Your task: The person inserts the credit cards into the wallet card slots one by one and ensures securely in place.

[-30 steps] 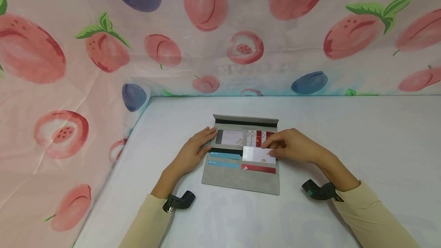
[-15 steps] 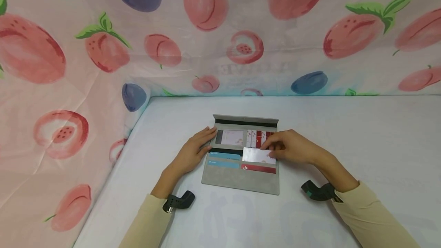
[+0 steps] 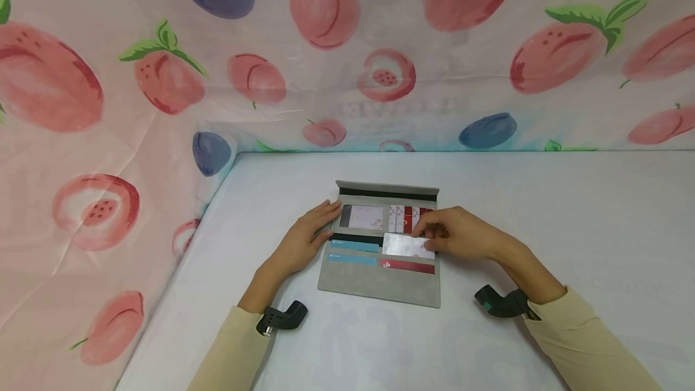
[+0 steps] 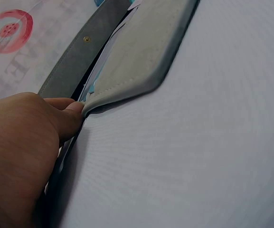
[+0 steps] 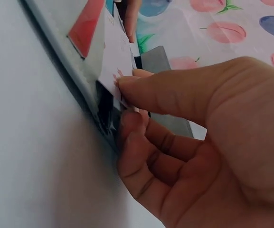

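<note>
A grey wallet (image 3: 374, 291) lies unfolded on the white table. My left hand (image 3: 304, 237) rests at its left edge with fingers extended; in the left wrist view the thumb (image 4: 74, 114) touches the wallet's edge. My right hand (image 3: 469, 233) pinches the right side of a white card (image 3: 400, 245), whose lower part is hidden in a right-hand pocket. The right wrist view shows the thumb on the face of the card (image 5: 115, 57). Below it a red card (image 3: 407, 266) sits in its slot. Two blue cards (image 3: 353, 259) fill the left slots.
The wallet's upper half holds a pale card behind a window (image 3: 365, 217) and red-and-white patterned cards (image 3: 400, 218). A raised flap (image 3: 388, 187) stands along the far edge. A peach-print sheet (image 3: 326, 77) hangs behind the table (image 3: 570, 222) and along its left side.
The white card and my right hand have shifted very slightly down, toward the pocket. My left hand and the wallet have stayed in place.
</note>
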Demonstrator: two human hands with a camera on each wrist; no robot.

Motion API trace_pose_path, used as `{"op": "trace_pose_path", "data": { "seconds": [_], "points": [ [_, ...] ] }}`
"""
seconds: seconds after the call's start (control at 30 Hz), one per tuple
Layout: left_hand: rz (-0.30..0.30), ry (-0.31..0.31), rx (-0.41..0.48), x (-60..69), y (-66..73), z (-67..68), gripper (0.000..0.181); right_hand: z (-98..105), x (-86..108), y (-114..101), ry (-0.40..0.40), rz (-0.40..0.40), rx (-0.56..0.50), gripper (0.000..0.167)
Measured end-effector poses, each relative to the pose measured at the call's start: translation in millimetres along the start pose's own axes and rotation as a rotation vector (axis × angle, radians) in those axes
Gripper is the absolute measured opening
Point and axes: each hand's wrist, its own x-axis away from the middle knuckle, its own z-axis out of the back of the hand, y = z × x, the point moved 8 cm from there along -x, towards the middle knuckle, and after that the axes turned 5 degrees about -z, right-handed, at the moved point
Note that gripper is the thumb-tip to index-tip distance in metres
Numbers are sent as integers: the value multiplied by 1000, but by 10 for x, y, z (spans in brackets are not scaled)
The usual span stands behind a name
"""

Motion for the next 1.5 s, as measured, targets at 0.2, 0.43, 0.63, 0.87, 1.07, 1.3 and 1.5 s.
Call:
{"op": "trace_pose_path", "data": {
  "seconds": [0.2,0.43,0.63,0.87,1.07,1.3,1.5],
  "points": [
    [-5,4,-4,0,-1,-1,49,43,18,-7,7,15,29,27],
    [-17,6,3,-5,3,-1,48,20,16,1,4,19,21,24],
    [-8,-1,3,-4,-6,-7,48,-4,7,-4,16,20,5,25],
    [-8,2,6,9,-4,1,49,-25,10,-53,18,36,-4,27],
    [-4,9,6,26,-18,4,49,-25,3,-78,5,39,-3,27],
    [-15,7,5,20,-13,-6,50,5,-1,-46,16,23,10,28],
    [-12,0,11,12,-20,-13,49,-24,-3,-67,14,26,11,27]
  ]
}}
